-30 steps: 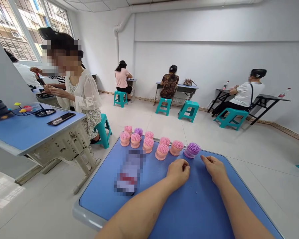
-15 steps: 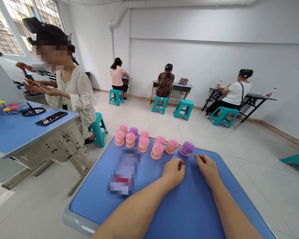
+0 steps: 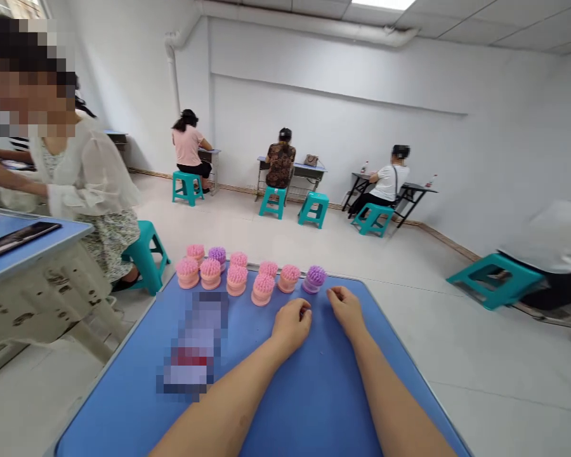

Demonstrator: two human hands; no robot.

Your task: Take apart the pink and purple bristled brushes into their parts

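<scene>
My left hand (image 3: 292, 322) rests on the blue desk top (image 3: 309, 393), fingers loosely curled in, with nothing showing in it. To its right lies my right hand (image 3: 346, 311), its fingers bent and drawn together, also with no object visible. Just beyond the hands stands a purple round bristled brush, like a scalp massage brush (image 3: 314, 280). Several pink brushes of the same kind, among them one pink brush (image 3: 263, 289), stand bristles up along the far edge. A second purple brush (image 3: 217, 257) is among them. Neither hand touches a brush.
A blurred-out flat object, apparently a phone (image 3: 194, 346), lies left of my forearm. A neighbouring desk (image 3: 38, 247) with a dark phone (image 3: 21, 240) stands at left, a person seated behind it. Other people sit on teal stools (image 3: 188, 188) near the far wall and at right.
The view has turned to the right, so everything shifts left and another seated person appears at right. My hands and the brushes keep their places on the desk.
</scene>
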